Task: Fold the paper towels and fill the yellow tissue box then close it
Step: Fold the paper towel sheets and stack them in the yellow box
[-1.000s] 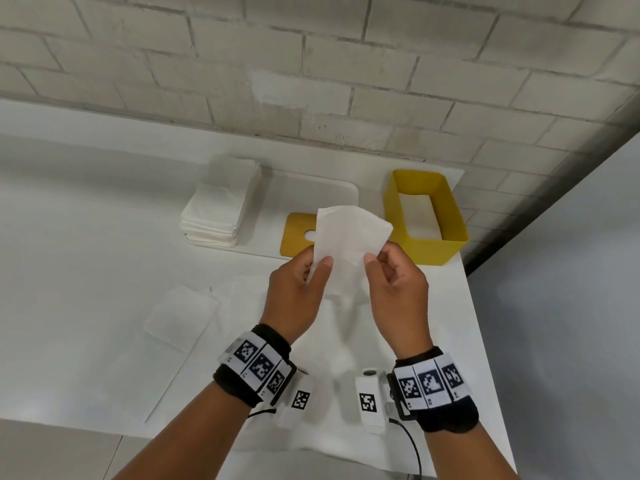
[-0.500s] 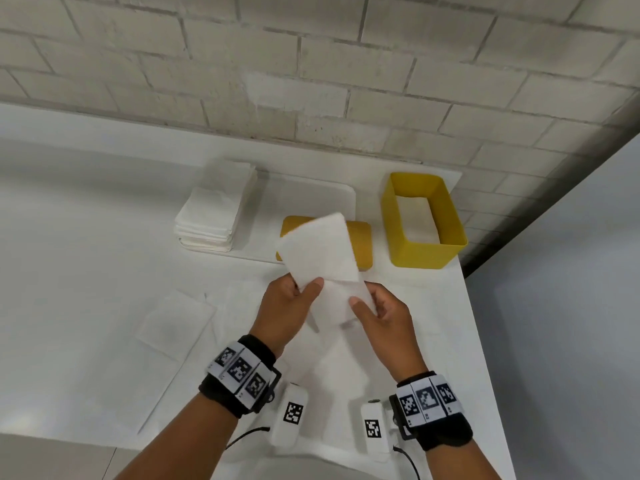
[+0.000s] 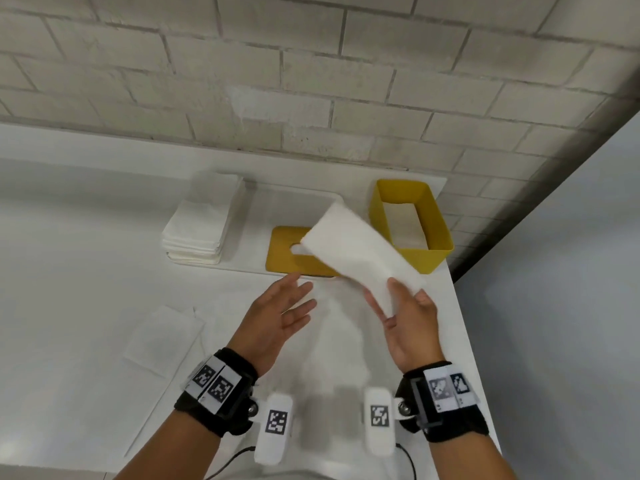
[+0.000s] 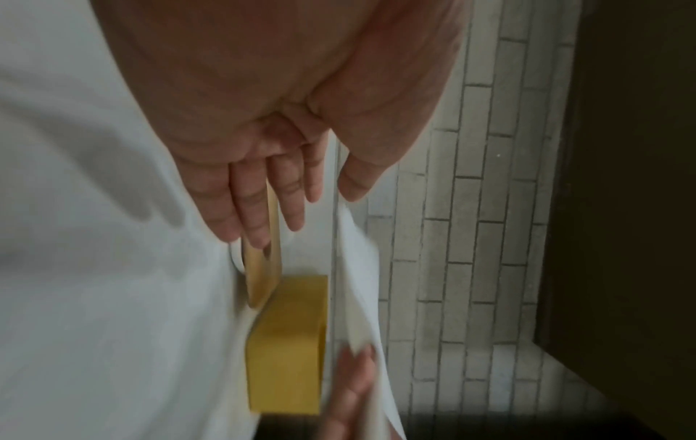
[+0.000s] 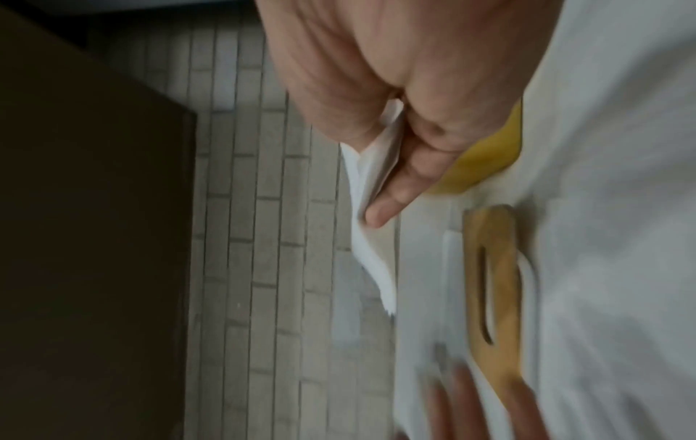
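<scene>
My right hand (image 3: 398, 299) pinches the near end of a folded white paper towel (image 3: 360, 251), which slants up and left over the yellow lid (image 3: 284, 258). In the right wrist view the towel (image 5: 367, 208) sits between thumb and fingers. My left hand (image 3: 291, 303) hovers with fingers spread, holding nothing; its fingers (image 4: 263, 202) are straight in the left wrist view. The yellow tissue box (image 3: 433, 251) stands uncovered at the back right with folded towels lying inside. The yellow box (image 4: 286, 342) also shows in the left wrist view.
A stack of folded paper towels (image 3: 201, 223) lies on a white tray (image 3: 287, 202) at the back. An unfolded towel (image 3: 162, 334) lies flat at the near left. The table's right edge (image 3: 464, 341) runs close to my right hand. A brick wall (image 3: 311, 81) rises behind.
My left hand has let go of the towel and spread its fingers. My right hand has swung the folded towel right, toward the yellow box.
</scene>
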The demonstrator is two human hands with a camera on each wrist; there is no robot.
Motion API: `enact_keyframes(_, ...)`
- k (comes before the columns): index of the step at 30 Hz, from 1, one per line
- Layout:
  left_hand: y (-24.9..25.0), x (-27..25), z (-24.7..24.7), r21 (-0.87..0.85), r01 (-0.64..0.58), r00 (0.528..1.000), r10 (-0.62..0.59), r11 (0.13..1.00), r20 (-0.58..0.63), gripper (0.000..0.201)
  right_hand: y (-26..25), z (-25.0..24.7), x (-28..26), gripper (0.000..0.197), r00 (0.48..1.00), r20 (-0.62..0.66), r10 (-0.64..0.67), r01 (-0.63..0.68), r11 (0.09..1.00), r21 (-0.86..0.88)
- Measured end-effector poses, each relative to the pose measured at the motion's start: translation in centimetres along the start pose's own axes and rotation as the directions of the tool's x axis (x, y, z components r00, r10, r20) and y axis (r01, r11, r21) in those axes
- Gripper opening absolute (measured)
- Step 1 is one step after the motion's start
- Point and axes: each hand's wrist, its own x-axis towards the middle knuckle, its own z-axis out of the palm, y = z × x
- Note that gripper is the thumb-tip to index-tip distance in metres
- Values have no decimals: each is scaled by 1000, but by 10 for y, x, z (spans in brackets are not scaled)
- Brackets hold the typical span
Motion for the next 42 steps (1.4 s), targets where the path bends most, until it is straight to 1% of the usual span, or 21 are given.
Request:
enact_keyframes(2,2,-4,-16,56,-1,999,3,998,-42,30,-18,-3,20,27,995,-86,-41,50,993,105)
enact_keyframes(3,2,-8,-24,86,4,998,1,996,-58,29,-24,-4,32,30,990,-124,-69,85,988,129)
enact_keyframes(5,3,-14,-36,142,15,996,-3,990,-86,29,-35,-2,56,36,976,-192,-106,129,986,110)
enact_keyframes(7,2,-22,-48,202,15,994,8,979,-110,29,-44,6,76,41,965,-238,-107,135,985,106)
enact_keyframes(10,-1,-33,-66,273,13,987,31,962,-159,27,-53,18,103,43,962,-263,-76,122,980,160)
enact_keyframes(14,-7,-42,-88,311,52,974,20,949,-225,26,-51,30,133,30,965,-263,-17,72,977,202)
enact_keyframes(16,-9,-45,-95,317,73,968,9,946,-251,26,-49,34,142,31,966,-258,0,63,970,234)
enact_keyframes(19,-10,-47,-103,301,96,955,-3,949,-297,25,-44,37,151,34,965,-262,-2,67,968,240)
enact_keyframes(22,-10,-46,-105,268,118,945,-25,956,-326,24,-41,36,157,42,958,-288,9,61,971,231)
enact_keyframes(29,-10,-44,-104,268,137,939,-39,954,-343,23,-40,30,156,49,954,-299,-8,76,973,217)
enact_keyframes(32,-9,-44,-103,283,142,939,-39,949,-342,23,-41,28,157,51,952,-306,1,76,968,240)
enact_keyframes(37,-7,-44,-101,300,133,940,-25,945,-339,22,-46,32,152,47,953,-301,22,42,978,203)
enact_keyframes(40,-4,-48,-100,313,133,947,-28,940,-321,23,-52,34,150,40,955,-289,65,-14,985,173)
enact_keyframes(42,-1,-51,-100,322,118,953,-16,939,-302,23,-58,33,146,40,959,-273,79,-34,986,164)
